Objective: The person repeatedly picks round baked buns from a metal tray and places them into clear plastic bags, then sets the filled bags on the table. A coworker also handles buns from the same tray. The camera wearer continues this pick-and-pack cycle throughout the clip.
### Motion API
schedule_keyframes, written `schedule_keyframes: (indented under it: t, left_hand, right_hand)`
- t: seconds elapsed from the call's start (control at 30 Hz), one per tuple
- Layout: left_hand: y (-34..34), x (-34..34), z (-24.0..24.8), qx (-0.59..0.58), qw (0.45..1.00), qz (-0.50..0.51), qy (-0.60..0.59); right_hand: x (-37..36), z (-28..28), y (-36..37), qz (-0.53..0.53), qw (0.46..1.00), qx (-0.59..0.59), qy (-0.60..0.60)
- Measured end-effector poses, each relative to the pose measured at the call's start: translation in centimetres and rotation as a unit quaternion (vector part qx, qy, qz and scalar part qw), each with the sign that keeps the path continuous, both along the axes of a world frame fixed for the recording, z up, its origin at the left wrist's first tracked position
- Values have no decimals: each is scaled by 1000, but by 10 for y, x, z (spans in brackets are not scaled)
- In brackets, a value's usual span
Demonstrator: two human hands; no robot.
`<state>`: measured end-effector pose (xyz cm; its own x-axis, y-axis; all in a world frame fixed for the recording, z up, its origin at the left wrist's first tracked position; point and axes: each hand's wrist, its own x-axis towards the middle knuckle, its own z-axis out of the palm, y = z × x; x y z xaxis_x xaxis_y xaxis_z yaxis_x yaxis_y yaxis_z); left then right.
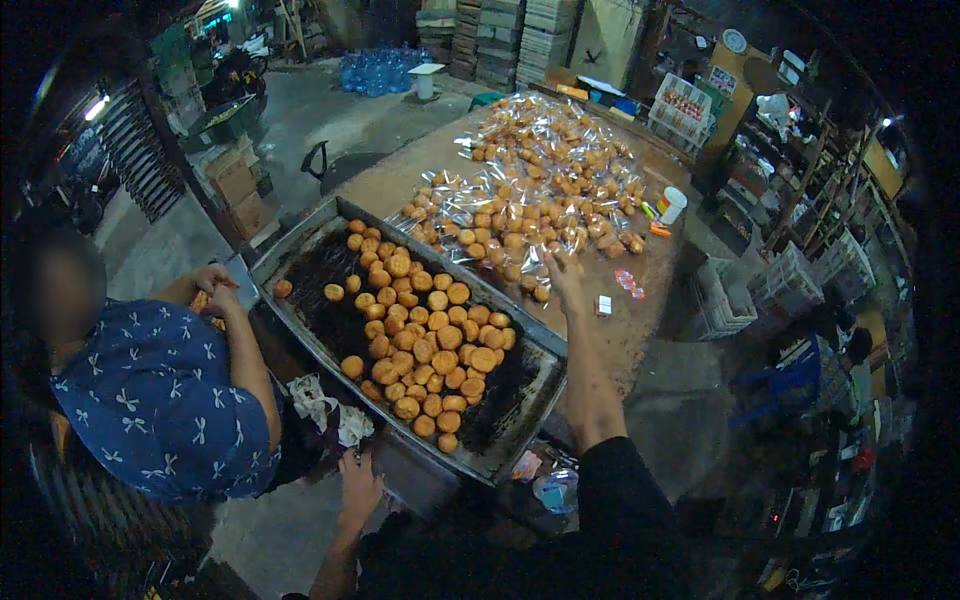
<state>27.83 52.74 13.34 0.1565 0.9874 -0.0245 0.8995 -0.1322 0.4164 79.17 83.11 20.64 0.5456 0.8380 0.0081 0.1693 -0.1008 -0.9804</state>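
A dark metal baking tray (535, 400) lies in front of me, with many round golden-brown buns (432, 345) heaped in its middle and right. Beyond its far edge, my right hand (568, 285) reaches over the table beside the near edge of a pile of buns in clear plastic bags (500, 215). Its fingers look stretched apart, with nothing plainly held. My left hand (360, 487) is low by the tray's near side, next to a crumpled pale cloth (355, 427). Its fingers are loosely extended and seem to hold nothing.
At the left, a person in a blue patterned shirt (170, 390) holds buns by the tray corner. The brown table (610, 340) carries a white tub (671, 205), an orange cutter (660, 230) and a small box (603, 305). Crates (725, 300) stand right; blue water bottles (380, 72) stand behind.
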Motion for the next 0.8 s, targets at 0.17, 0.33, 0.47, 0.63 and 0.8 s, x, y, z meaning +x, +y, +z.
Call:
schedule_keyframes:
  t: [0.17,0.33,0.47,0.63,0.8]
  left_hand:
    - [5,1,-9,-26,999,23,-32]
    - [13,-7,-17,-20,998,18,-53]
    - [25,-6,-15,-61,997,26,-40]
    - [29,-1,-29,-9,1000,18,7]
    - [34,-7,-44,-59,998,25,-3]
  right_hand:
    - [-20,-24,-42,37,992,75,-97]
    - [-86,1,-154,166,977,6,-131]
    - [-143,1,-207,276,937,-89,-196]
    - [-199,-22,-215,268,890,-177,-323]
    - [-224,-47,-208,301,896,-148,-290]
